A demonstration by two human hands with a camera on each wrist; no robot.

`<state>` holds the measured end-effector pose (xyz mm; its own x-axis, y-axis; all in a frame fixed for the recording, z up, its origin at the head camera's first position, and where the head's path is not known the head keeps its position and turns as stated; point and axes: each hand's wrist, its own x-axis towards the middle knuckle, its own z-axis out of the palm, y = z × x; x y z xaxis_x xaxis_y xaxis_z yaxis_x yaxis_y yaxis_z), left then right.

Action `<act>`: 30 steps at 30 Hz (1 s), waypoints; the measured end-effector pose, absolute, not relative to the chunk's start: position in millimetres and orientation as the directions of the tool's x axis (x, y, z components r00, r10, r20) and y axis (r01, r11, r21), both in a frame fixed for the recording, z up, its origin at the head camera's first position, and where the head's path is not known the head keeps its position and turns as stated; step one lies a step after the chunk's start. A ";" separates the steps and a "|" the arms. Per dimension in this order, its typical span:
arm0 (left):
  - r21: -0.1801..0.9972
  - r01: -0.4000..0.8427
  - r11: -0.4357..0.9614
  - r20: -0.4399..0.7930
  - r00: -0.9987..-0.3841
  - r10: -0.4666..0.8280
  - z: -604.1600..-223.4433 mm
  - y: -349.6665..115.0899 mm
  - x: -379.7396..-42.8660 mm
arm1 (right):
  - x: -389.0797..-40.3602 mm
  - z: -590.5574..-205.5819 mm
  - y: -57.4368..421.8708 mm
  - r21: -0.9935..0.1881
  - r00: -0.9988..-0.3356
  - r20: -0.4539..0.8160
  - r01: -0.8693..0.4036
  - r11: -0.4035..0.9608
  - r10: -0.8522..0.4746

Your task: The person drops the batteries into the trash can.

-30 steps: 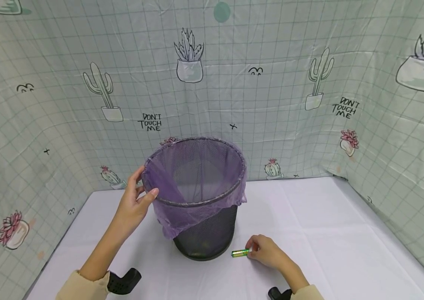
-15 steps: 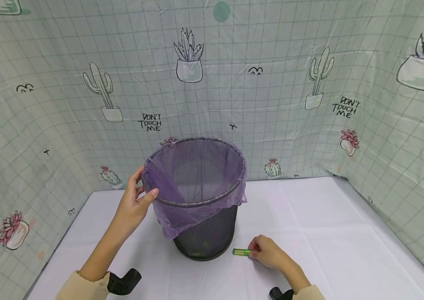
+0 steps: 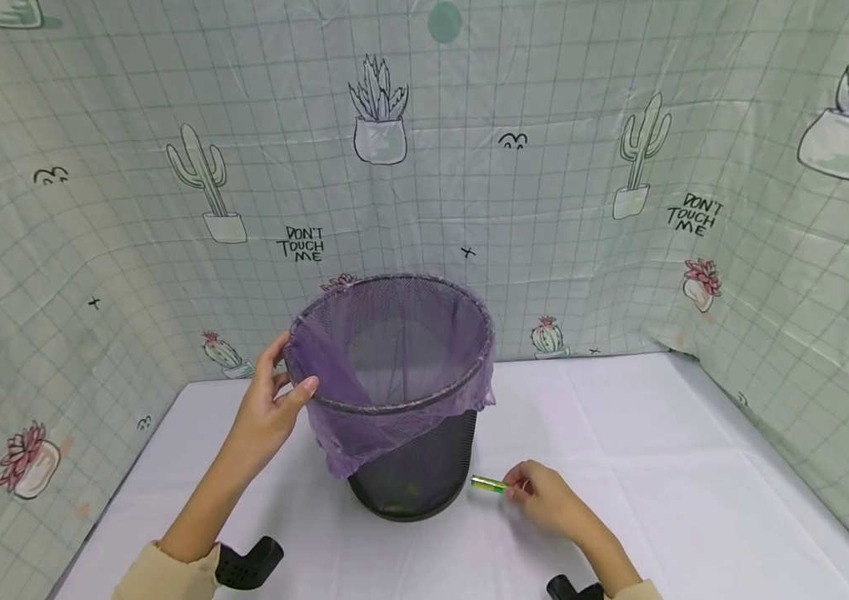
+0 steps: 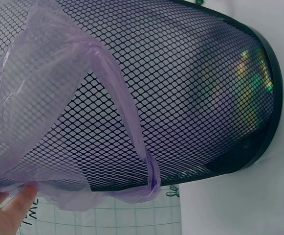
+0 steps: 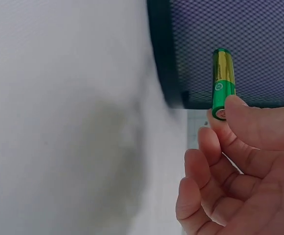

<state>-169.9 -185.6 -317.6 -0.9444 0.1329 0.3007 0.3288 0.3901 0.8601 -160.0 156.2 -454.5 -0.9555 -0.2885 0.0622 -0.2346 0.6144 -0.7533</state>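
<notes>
A black mesh wastebasket stands upright, with a purple bin liner folded over its rim. My left hand grips that rim on the left side, thumb outside at the front. In the left wrist view, only its fingertips show against the liner. To the right of the basket's base, my right hand pinches one end of a green and gold battery between thumb and forefinger. The right wrist view has the battery held off the cloth in front of the mesh. Its other fingers are loosely curled.
Green and gold shapes show blurred through the mesh at the basket's bottom. A white cloth covers the table. Patterned curtains rise behind and at both sides. A black wrist-worn device sits at the left cuff.
My right hand has taken the battery up off the table, after it lay or turned there under the fingers, and moved slightly up and right. The left hand and basket stay put.
</notes>
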 end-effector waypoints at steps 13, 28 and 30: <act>0.862 0.333 0.383 0.306 -0.943 0.133 -317.4 -185.0 -170.0 | -152.4 -410.6 155.2 -0.794 -0.987 0.112 -0.161 0.587 -0.119; 0.856 0.327 0.400 0.302 -0.945 0.125 -318.2 -185.3 -170.7 | -141.1 -362.0 153.0 -0.776 -0.925 0.379 -0.331 0.537 -0.023; 0.855 0.326 0.404 0.303 -0.945 0.123 -318.3 -185.8 -170.8 | -140.0 -355.9 151.9 -0.772 -0.912 0.410 -0.355 0.527 -0.014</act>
<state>-170.8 -185.8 -318.3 -0.9451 0.1233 0.3026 0.3264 0.4038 0.8546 -140.0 151.9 -355.9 -0.9119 -0.0144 0.4102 -0.3554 0.5274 -0.7717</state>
